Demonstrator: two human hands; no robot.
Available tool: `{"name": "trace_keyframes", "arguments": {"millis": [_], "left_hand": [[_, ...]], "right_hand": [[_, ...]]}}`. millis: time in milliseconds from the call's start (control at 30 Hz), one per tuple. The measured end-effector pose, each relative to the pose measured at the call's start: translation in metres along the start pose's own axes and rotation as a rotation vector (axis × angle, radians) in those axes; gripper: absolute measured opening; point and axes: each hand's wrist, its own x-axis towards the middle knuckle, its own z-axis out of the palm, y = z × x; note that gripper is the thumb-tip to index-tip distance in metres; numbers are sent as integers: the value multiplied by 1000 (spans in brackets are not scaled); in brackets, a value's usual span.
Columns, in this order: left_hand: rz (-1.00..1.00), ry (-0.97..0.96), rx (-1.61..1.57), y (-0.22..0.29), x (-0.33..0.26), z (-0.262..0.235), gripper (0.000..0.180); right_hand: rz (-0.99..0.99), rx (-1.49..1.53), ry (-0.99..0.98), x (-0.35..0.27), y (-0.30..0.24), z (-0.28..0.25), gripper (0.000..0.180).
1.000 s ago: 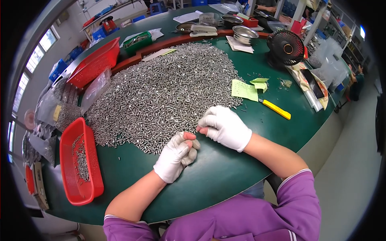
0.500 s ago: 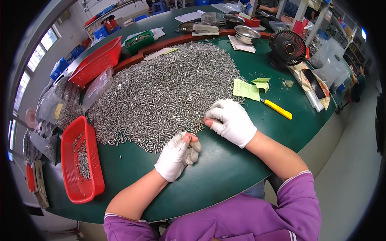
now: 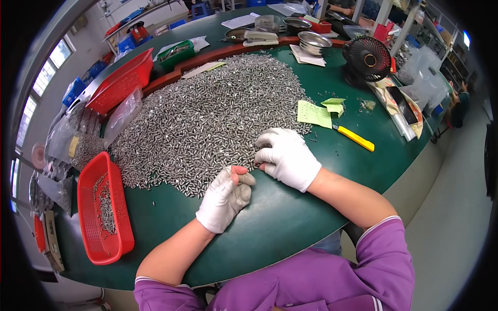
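Gloved left hand and right hand at glinting metal screw heap.

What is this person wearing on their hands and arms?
Both the left hand and the right hand wear thin white fabric gloves; the left glove's thumb tip is cut away. The forearms are bare, with purple sleeves pushed up near the elbows, edged with a narrow white stripe.

Far left of your table, clear plastic bags of small metal parts slump beside the red basket. To your right, green paper slips lie by the yellow knife. Farther right, a long clear packet rests near the black fan.
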Motion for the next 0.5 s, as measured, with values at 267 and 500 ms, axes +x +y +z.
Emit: {"name": "trace_keyframes", "arguments": {"millis": [267,500], "left_hand": [[-47,17,7,1,4,-1,21],[-130,9,167,8,1,7,16]], "right_hand": [[-166,-47,36,5,1,3,10],[-238,226,143,9,-15,3,18]]}}
